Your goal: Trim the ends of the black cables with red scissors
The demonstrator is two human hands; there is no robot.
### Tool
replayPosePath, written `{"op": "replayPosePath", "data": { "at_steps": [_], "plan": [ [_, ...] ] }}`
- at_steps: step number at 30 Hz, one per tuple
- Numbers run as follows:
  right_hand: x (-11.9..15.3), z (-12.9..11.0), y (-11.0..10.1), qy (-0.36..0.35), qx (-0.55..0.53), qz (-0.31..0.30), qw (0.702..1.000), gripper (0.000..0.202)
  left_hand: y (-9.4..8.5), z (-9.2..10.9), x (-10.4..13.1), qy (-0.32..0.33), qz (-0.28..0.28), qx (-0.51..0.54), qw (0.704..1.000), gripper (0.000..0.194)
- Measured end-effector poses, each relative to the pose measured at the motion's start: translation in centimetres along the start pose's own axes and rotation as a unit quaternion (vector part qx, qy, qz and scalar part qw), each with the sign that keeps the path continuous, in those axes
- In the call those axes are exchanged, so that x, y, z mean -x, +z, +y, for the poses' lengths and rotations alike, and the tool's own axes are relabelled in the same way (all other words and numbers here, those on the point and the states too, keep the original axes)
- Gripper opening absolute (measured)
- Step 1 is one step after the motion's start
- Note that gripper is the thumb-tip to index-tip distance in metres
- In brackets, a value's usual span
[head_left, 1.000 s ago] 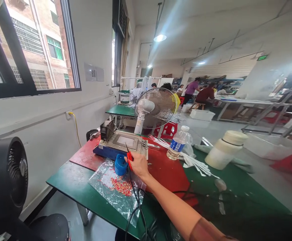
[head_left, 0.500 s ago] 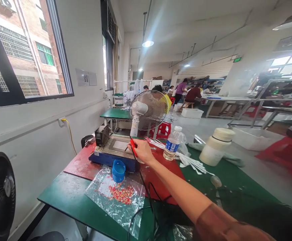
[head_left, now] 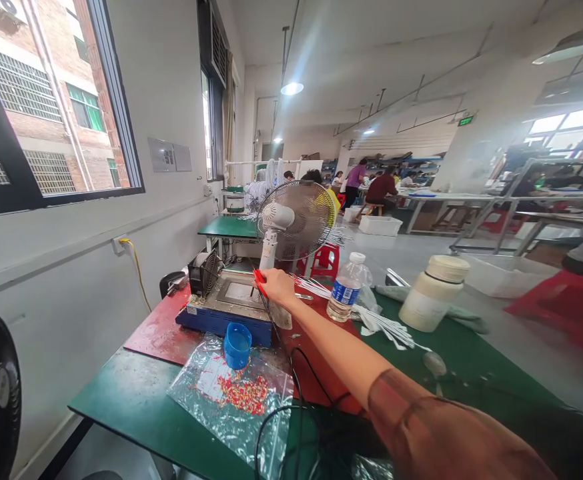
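My right hand [head_left: 277, 288] reaches over a blue-sided heated metal unit, perhaps a solder pot [head_left: 224, 320], with fingers closed. A slim red item [head_left: 259, 283] sticks out of the grip, with a short dark tip pointing down at the pot's pale rectangular pan [head_left: 239, 292]. From below the hand a black cable [head_left: 285, 345] runs down to the table front. Whether the cable joins the red item is hidden. In front of the unit a blue cup [head_left: 237, 345] stands on a clear plastic bag [head_left: 211, 417] scattered with red and yellow bits [head_left: 245, 395]. My left hand is out of view.
A small black fan [head_left: 204, 272] sits at the unit's rear left, and a larger caged fan [head_left: 299, 220] stands behind. To the right are a water bottle [head_left: 345, 287], white wires [head_left: 389, 325], a cream flask [head_left: 434, 293] and a spoon [head_left: 435, 363]. Other people work farther back.
My right hand has moved slightly left and lower with the red item, its dark tip now lower over the pan's right side. The view has shifted a little.
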State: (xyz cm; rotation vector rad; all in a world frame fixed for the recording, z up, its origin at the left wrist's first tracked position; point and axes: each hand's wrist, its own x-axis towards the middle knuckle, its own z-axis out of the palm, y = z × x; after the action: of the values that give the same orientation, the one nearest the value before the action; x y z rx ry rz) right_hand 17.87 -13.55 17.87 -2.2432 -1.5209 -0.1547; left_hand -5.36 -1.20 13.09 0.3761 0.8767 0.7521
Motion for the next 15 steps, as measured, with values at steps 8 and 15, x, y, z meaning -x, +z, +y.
{"op": "replayPosePath", "data": {
  "at_steps": [8,15],
  "plan": [
    [0.1,-0.5,0.1,-0.002,0.025,-0.019,1.0,0.028,-3.5,-4.0,0.2,0.009,-0.003,-0.001,1.0,0.048],
    [0.0,-0.4,0.2,-0.001,0.03,-0.017,0.999,0.029,-1.1,-0.7,-0.2,-0.007,-0.003,0.005,1.0,0.056]
  ]
}}
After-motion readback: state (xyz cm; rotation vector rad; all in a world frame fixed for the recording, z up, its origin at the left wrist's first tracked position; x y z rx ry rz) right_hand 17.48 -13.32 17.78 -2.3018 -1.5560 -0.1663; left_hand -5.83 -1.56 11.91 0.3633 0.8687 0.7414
